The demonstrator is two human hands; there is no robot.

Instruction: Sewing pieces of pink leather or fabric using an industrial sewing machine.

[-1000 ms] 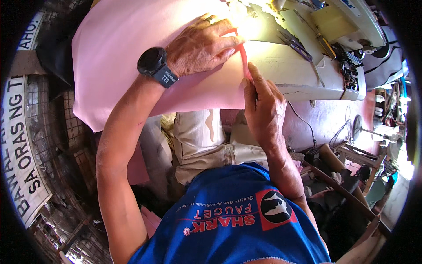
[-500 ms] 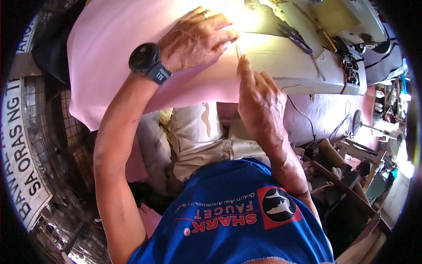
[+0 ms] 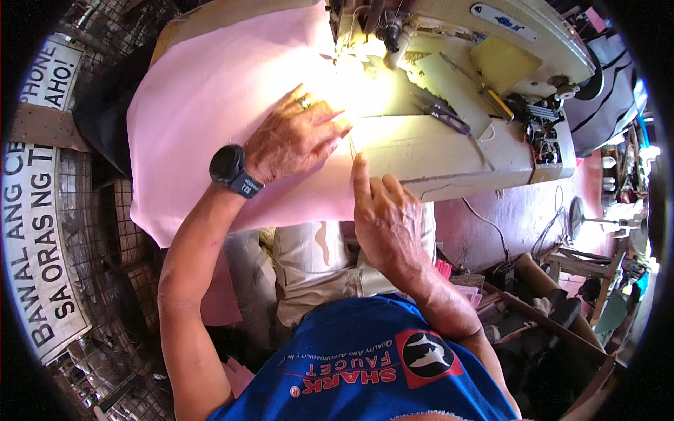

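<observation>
Wire mesh and a lettered sign (image 3: 42, 231) are seen along the left side, beside a cream sewing counter (image 3: 449, 165) lit brightly near its middle. Across the counter's left half and over its near edge a pink fabric (image 3: 210, 98) is spread. The left hand (image 3: 295, 137), with a black watch (image 3: 230, 168) on the wrist and a ring on one finger, is laid flat on the fabric, its grip released and fingers splayed. Just right of it, the right hand (image 3: 386, 217) is pressed against the fabric's right edge at the counter's near edge, forefinger extended, nothing grasped. Scissors (image 3: 442, 116) are lain further right, below the sewing machine (image 3: 477, 35) at the far edge.
</observation>
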